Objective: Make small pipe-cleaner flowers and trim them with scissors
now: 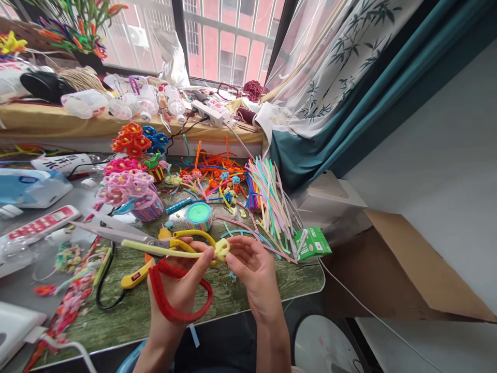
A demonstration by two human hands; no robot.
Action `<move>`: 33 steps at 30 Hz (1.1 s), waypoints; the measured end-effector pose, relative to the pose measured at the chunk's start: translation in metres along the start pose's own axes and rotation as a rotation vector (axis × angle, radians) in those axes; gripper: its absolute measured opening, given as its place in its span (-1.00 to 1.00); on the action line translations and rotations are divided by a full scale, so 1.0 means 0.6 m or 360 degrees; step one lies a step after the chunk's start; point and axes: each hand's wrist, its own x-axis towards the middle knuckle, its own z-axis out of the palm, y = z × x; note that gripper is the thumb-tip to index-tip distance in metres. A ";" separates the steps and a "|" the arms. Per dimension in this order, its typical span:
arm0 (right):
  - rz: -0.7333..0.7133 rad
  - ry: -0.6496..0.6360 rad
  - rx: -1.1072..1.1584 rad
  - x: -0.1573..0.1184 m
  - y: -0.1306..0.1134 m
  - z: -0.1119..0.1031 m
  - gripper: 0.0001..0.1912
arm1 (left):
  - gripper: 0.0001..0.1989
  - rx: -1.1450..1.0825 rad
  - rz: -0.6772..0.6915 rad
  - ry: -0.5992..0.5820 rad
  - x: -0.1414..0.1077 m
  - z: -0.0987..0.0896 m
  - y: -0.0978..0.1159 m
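My left hand (180, 282) pinches a pale yellow pipe cleaner (163, 250) near its curled end. Scissors (161, 298) with one red and one yellow handle loop hang on the same hand, blades pointing left. A small looped yellow flower shape (222, 250) sits between the fingertips of both hands. My right hand (254, 274) holds that shape from the right with thumb and forefinger. Below the scissors blades, a yellow-handled tool with a black cord (135, 274) lies on the green table.
Pink pipe-cleaner flowers (124, 189) in a striped pot stand behind my hands, near a round turquoise-topped container (198, 215). Loose pastel pipe cleaners (269, 199) and a green packet (312, 243) lie at the right. An open cardboard box (419, 264) is beyond the table edge.
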 end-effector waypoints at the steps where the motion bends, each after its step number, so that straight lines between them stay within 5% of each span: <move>1: -0.0020 0.0036 -0.0019 0.000 0.000 0.001 -0.57 | -0.68 -0.0010 -0.0003 -0.0023 0.001 -0.001 0.000; 6: 0.0044 -0.0030 -0.0128 0.003 -0.003 0.003 -0.37 | -0.72 -0.0053 -0.0004 -0.0111 0.005 -0.003 0.005; 19: 0.0114 -0.0058 0.0029 0.006 -0.008 -0.010 -0.49 | -0.76 -0.0100 -0.0027 -0.0327 0.002 -0.019 -0.020; 33: 0.0163 -0.0112 0.0058 0.001 -0.019 -0.010 -0.50 | -0.70 -0.0083 -0.0157 -0.0279 -0.012 -0.013 0.016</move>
